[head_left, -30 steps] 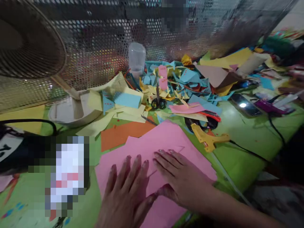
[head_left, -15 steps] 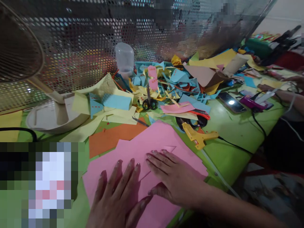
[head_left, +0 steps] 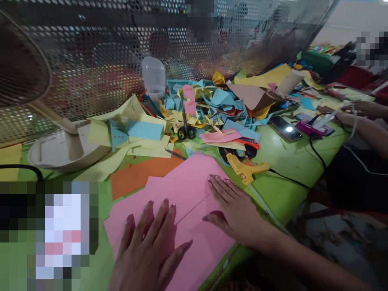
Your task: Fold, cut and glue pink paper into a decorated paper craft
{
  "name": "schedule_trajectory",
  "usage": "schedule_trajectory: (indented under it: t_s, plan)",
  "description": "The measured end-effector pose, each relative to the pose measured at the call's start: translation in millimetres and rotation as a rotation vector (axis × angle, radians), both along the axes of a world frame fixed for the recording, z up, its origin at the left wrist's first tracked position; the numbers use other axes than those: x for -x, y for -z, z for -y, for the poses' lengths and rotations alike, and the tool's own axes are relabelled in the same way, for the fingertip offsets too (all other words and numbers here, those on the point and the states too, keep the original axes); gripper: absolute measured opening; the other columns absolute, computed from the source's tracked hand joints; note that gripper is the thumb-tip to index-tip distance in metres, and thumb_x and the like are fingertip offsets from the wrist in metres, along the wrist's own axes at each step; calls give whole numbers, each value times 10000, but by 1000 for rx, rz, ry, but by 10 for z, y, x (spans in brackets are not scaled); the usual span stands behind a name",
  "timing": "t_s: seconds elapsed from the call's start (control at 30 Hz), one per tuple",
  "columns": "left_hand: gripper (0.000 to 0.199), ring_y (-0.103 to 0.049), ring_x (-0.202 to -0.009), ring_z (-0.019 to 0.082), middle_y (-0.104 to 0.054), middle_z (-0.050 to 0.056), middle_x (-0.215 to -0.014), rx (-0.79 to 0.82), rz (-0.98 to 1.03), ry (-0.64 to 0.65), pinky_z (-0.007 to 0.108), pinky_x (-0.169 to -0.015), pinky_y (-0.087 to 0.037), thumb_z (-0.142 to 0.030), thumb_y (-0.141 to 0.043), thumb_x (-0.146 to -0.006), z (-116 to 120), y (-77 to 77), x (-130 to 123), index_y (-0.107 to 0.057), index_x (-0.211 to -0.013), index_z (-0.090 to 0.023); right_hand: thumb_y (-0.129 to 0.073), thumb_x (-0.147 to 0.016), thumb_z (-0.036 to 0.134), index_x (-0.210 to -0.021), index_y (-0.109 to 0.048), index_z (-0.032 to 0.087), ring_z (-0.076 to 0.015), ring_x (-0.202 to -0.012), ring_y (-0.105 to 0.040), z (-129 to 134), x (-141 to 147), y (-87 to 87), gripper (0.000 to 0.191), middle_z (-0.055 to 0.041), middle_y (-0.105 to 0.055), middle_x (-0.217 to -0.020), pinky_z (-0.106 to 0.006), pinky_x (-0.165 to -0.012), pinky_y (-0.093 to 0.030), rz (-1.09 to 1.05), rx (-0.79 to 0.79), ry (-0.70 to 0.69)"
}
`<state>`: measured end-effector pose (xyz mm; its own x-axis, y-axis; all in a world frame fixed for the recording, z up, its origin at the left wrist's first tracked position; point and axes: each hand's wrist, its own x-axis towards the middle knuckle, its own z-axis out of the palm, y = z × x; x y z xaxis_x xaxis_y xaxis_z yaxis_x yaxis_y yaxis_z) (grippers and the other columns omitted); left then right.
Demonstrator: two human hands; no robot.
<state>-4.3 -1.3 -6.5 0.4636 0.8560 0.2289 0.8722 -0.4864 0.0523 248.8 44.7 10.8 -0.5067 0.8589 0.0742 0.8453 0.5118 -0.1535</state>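
Observation:
Pink paper (head_left: 184,178) lies on the green tabletop in front of me, with a straight slanting edge or fold line running across its middle. My left hand (head_left: 148,242) rests flat on the paper's left part, fingers spread and pointing away from me. On the right part, my right hand (head_left: 233,210) presses down with its fingers stretched out and the thumb apart. Neither hand grips anything. Orange paper (head_left: 136,176) sits just beyond the pink paper, partly under it. A yellow glue gun (head_left: 245,167) lies right of the paper's far corner.
Scissors (head_left: 186,131) stand among blue, yellow and pink paper scraps (head_left: 224,101). A clear plastic cup (head_left: 154,76), a fan base (head_left: 45,151) and a perforated metal panel (head_left: 109,60) are behind. A phone (head_left: 285,128) and a purple device (head_left: 315,127) lie near another person's arm (head_left: 360,125).
My right hand has slid to the right across the pink paper, away from my left hand, uncovering more of the slanting line. The left hand stays in about the same place.

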Motion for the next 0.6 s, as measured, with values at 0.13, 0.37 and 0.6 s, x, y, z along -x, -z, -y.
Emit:
schedule_trajectory:
  t_s: [0.13,0.37,0.6]
  plan:
    - [754,-283,-1359,366,-408,71,-1464,-7,-6,-13,556,-1105,-113,-568,-494,-841,-7,10,-22,-296,-1463,-192,-369,-905,588,-1403,-360,-6,-283,-1408,-215,5,64,-81,776,-206,-311,-1486,-465,-1140,-234,-7,-78,14]
    - [679,-339,-1324,360,-417,54,-1459,-5,-48,-33,511,-1111,-98,-597,-421,-869,-17,-39,-39,-420,-1400,-174,-339,-901,618,-1458,-283,83,-267,-1419,-175,15,376,-93,775,-153,-237,-1528,-456,-1156,-181,-33,74,-309]
    - [699,-303,-1341,374,-385,70,-1479,70,-50,-49,548,-1097,-123,-629,-365,-881,-13,-73,-58,-366,-1426,-192,-313,-902,628,-1464,-266,73,-247,-1422,-171,-71,243,-33,792,-159,-225,-1527,-442,-1157,-185,-20,90,-298]
